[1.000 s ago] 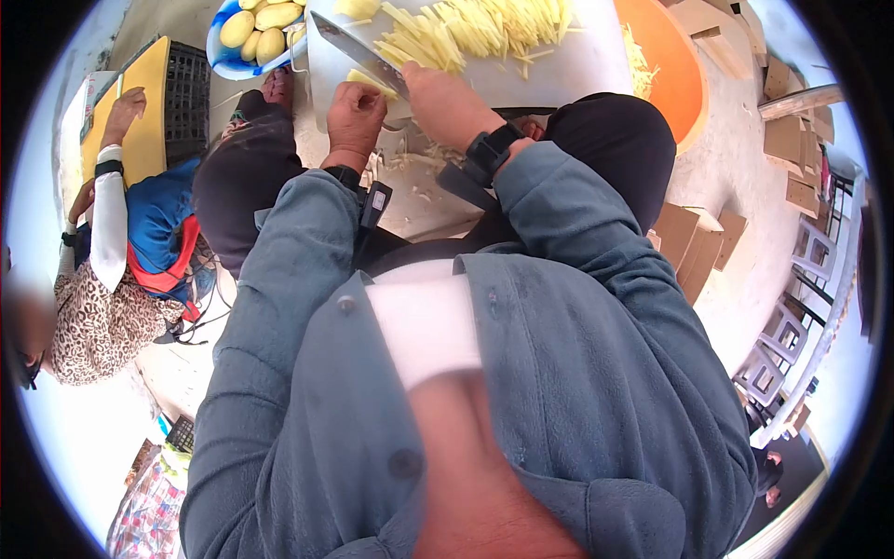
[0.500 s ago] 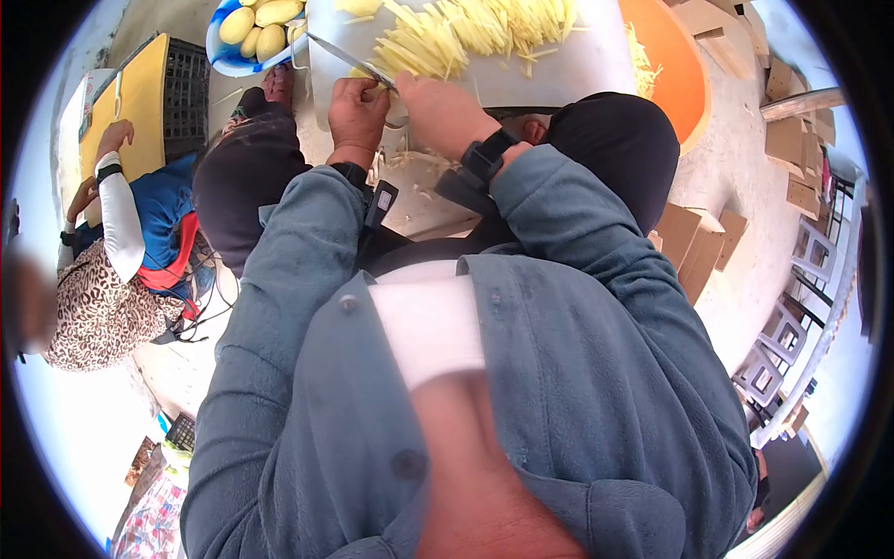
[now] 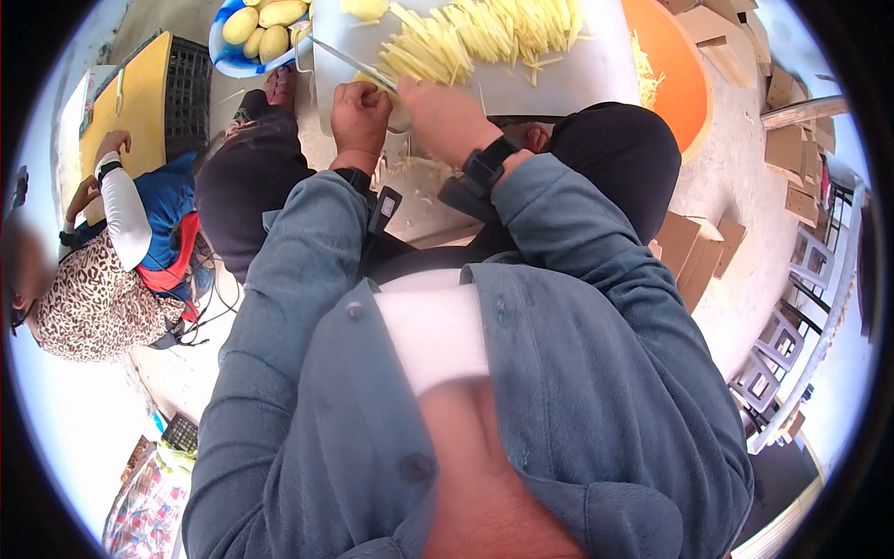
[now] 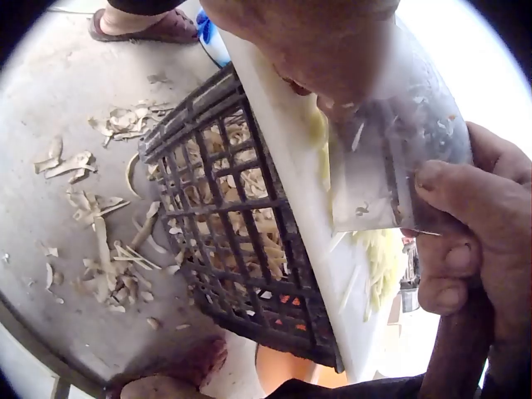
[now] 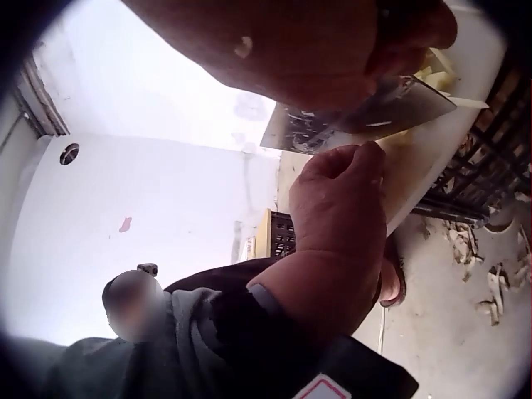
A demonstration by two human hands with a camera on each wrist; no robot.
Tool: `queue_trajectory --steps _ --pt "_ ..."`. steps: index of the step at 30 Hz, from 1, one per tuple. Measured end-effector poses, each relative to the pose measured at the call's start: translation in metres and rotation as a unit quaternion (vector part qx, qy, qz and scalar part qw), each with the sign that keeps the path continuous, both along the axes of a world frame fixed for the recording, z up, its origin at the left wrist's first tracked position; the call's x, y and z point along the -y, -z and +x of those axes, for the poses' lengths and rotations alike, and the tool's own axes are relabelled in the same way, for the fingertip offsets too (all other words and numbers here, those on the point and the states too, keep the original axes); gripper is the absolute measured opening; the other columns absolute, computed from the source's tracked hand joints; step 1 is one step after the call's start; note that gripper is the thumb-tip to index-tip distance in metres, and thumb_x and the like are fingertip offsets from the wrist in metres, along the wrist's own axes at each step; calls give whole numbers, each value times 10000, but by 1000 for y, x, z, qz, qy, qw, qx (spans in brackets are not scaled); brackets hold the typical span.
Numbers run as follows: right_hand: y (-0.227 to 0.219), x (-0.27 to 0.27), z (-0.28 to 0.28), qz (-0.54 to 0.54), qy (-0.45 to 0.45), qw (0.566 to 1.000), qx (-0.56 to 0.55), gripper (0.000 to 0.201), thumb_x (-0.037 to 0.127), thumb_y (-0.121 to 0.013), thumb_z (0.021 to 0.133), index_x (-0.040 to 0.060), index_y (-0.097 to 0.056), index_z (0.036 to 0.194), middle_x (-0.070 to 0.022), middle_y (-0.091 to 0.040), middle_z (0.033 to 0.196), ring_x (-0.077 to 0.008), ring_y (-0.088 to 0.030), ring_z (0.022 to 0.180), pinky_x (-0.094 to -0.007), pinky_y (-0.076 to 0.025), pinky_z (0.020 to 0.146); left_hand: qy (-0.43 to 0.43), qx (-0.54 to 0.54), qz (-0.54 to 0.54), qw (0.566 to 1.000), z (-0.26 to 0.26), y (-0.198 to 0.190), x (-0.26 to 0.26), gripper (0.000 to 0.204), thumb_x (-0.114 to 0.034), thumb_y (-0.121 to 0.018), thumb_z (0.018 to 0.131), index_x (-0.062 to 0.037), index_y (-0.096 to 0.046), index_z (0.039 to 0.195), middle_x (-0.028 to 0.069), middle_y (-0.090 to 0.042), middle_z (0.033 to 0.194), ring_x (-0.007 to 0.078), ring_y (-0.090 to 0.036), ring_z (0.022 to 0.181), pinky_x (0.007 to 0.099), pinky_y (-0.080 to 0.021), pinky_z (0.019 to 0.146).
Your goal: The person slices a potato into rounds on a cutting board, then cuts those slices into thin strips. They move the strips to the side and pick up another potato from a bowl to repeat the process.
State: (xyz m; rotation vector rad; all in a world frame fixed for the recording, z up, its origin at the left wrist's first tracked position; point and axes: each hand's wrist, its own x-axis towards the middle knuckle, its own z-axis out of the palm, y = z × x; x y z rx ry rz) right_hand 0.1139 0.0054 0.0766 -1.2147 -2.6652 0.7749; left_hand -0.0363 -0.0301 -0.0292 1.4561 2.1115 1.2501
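Observation:
My right hand (image 3: 442, 116) grips a cleaver; its broad wet blade (image 4: 366, 187) stands on edge over the near left part of the white cutting board (image 3: 610, 65). Close against the blade, my left hand (image 3: 361, 119) bends its fingers over a piece of potato (image 5: 397, 139), mostly hidden by the hand and blade. Beyond the hands, a heap of cut potato sticks (image 3: 484, 39) spreads across the board. Another pale potato piece (image 3: 363, 8) lies at the board's far left.
A blue-and-white bowl (image 3: 222, 56) of peeled potatoes (image 3: 273, 43) stands left of the board, an orange basin (image 3: 684, 93) right of it. A black crate (image 4: 274, 208) with peelings sits under the board; more peelings (image 4: 104, 249) litter the floor. Another person (image 3: 107, 312) sits at left.
The cleaver has swung from showing its broad side to standing nearly edge-on beside my left fingers. Both hands stay close together at the board. The person at left has drawn an arm back.

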Motion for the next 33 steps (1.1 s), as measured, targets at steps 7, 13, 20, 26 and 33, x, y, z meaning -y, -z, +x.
queue_trajectory --steps 7,13,20,26,33 --pt "-2 -2 0 -23 4 1000 11 185 16 -482 834 3 -482 1019 -246 -638 848 -414 -641 807 -472 -515 694 -70 89 -53 992 -4 0 -9 301 -123 -744 752 -12 -619 1003 72 -643 790 138 -624 633 272 -518 630" --pt "1 -3 1 -17 -6 1000 -8 180 5 -476 831 -10 -472 1011 -253 -637 860 -422 -636 807 -478 -510 694 -76 77 -45 993 -8 6 -15 318 -134 -748 751 -24 -616 1018 57 -654 720 155 -639 622 288 -521 621" --pt "-9 -1 -1 -23 -5 1000 0 180 3 -497 826 -10 -483 1005 -243 -645 878 -403 -651 827 -459 -528 711 -99 52 -67 991 -4 -10 -14 309 -129 -736 755 -25 -612 1018 62 -663 723 168 -650 629 294 -522 621" --pt "-4 1 -3 -15 -5 1000 9 204 -11 -497 814 -9 -471 1017 -240 -638 898 -410 -642 830 -461 -523 709 -98 77 -62 990 -4 -6 -15 302 -116 -726 749 -22 -615 1014 61 -664 699 175 -652 614 299 -524 618" --pt "-2 1 -7 -17 -9 1000 0 138 62 -457 874 -11 -504 982 -239 -650 886 -382 -667 820 -449 -540 707 -109 46 -63 991 -6 -2 -17 267 -101 -714 744 -13 -630 982 77 -680 696 187 -665 617 309 -529 615"
